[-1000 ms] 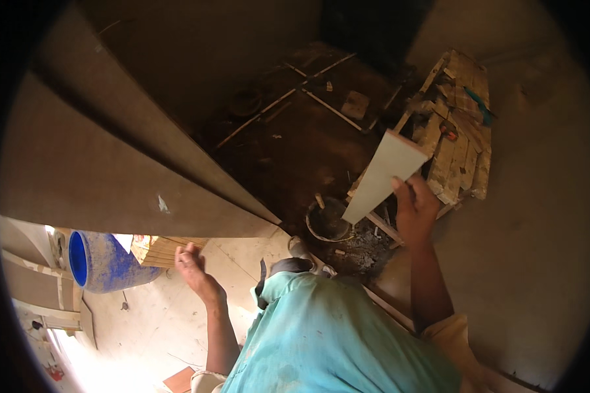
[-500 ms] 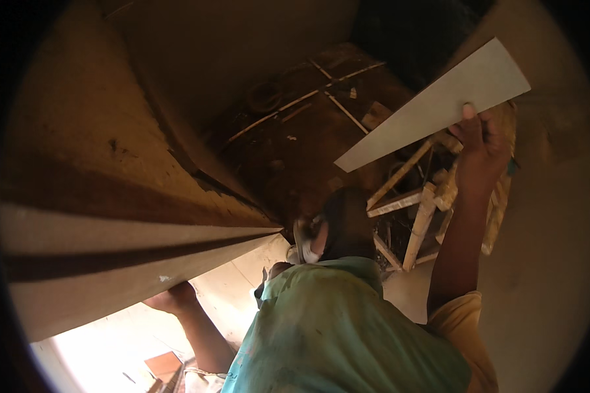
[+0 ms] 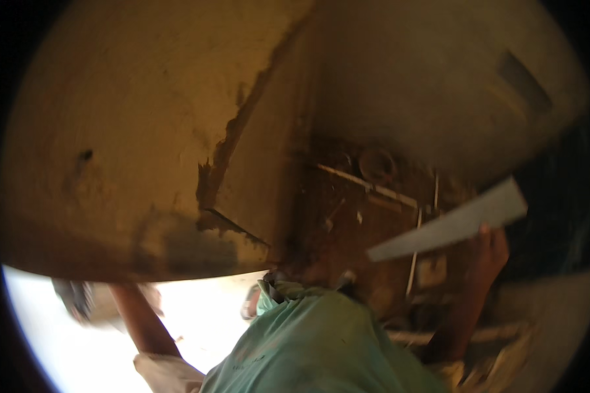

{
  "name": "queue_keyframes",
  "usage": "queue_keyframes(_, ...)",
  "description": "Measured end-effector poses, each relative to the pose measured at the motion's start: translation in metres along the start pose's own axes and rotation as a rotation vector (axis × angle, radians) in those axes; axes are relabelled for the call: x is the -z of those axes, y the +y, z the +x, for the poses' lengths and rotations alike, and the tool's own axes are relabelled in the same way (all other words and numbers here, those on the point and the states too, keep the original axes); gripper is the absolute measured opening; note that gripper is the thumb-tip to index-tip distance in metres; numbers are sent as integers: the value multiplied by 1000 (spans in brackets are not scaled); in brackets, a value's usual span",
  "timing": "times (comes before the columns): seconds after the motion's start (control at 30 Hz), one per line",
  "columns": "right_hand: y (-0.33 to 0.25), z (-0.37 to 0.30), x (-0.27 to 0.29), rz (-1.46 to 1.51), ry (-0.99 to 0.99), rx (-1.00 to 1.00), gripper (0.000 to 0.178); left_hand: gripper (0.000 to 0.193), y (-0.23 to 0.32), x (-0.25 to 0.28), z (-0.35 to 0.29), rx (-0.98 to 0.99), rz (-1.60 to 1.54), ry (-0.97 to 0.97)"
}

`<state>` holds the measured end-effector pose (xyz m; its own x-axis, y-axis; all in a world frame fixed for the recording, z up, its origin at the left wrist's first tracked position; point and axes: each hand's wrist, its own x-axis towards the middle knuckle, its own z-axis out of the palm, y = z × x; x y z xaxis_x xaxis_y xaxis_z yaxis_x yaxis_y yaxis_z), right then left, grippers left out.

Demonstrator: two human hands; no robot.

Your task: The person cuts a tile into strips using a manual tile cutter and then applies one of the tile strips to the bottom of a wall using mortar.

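My right hand [image 3: 491,252] grips a long, flat, pale tapered piece [image 3: 449,226] by its lower edge near the wide end, thumb over the face. Its narrow end points left, over the dim floor. What the piece is made of cannot be told. At lower left my left forearm [image 3: 144,321] reaches up to the bottom edge of a large yellowish-brown wall surface [image 3: 124,164]. The fingers of that hand are hidden or blurred there, so their grip does not show.
A broken plaster edge [image 3: 226,144] runs down the wall to a corner. Thin pale strips [image 3: 367,183], a round ring-like thing [image 3: 377,165] and scraps lie on the brown floor. A blurred wooden frame [image 3: 485,334] stands at lower right. Bright light [image 3: 203,308] fills the lower left.
My view has swung left, bringing the wall and its broken edge into the middle. The tapered piece now sits lower in view, still in my right hand. My left hand has slipped behind the edge.
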<state>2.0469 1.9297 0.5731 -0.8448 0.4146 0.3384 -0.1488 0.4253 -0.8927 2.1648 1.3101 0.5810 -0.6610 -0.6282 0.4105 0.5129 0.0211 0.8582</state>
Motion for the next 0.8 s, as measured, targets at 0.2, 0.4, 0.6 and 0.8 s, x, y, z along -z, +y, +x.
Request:
queue_keyframes(0.2, 59, 67, -16, 149, -379, 31, 20, 42, 32, -39, -10, -27, 54, 205)
queue_keyframes(0.4, 64, 131, -63, 165, -774, 273, 13, 42, 33, -81, -19, -46, 87, 356)
queue_keyframes(0.6, 41, 146, -121, 271, -1079, 331, 16, 42, 21, -93, -18, -65, 115, 431)
queue_keyframes(0.8, -1, 132, -189, 411, -1319, 333, 15, 41, 6, -91, -20, -110, 80, 478)
